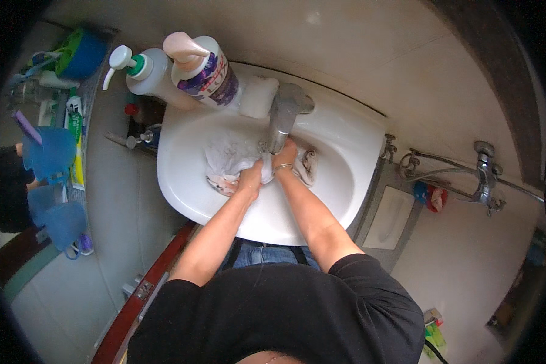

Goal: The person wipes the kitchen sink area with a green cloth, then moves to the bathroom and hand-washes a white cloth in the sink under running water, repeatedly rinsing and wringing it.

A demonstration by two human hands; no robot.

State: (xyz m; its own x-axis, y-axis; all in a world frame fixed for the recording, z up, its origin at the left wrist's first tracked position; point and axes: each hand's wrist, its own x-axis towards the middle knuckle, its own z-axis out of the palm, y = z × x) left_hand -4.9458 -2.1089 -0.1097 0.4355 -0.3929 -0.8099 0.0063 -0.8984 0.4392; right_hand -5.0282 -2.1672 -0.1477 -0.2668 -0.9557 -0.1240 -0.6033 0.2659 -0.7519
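Note:
Both hands are low in the white washbasin (327, 218), under the metal faucet (284, 113). My left hand (251, 179) grips a wet white cloth (232, 157), which is bunched in the left half of the bowl. A fold of it runs across to my right hand (285, 154), which is closed on the cloth just beneath the spout and wears a bracelet at the wrist. To the right of that wrist lies a crumpled piece of fabric (307, 168) with a dark patch. I cannot tell whether it belongs to the same cloth. The right fingertips are partly hidden.
A Lux pump bottle (209, 77), another pump bottle (148, 75) and a whitish block (257, 96) stand on the basin's back left rim. Blue cups (50, 152) and a toothpaste tube (75, 141) sit on the left shelf. A shower mixer (484, 173) is on the right wall.

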